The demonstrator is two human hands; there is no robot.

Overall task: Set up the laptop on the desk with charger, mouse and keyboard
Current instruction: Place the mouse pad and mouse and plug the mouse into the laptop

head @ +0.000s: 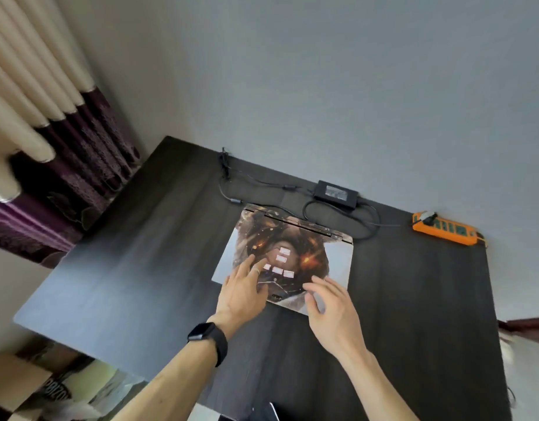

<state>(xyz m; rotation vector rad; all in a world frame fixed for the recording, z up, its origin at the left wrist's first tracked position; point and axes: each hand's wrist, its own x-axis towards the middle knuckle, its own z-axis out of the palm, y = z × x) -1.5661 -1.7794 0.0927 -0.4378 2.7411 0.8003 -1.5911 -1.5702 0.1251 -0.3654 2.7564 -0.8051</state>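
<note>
Two hands on one closed laptop (295, 253), dead centre of the dark desk (140, 253), long axis running 10 to 4, hinge at 1 o'clock. Charger brick (336, 192) beyond at 1. Left hand (244, 290) flat, fingers spread on lid; right hand (329, 308) loosely curled at the near edge, closer for lifting.

Closed laptop (292, 247) flat beside black charger (335, 191)
</note>
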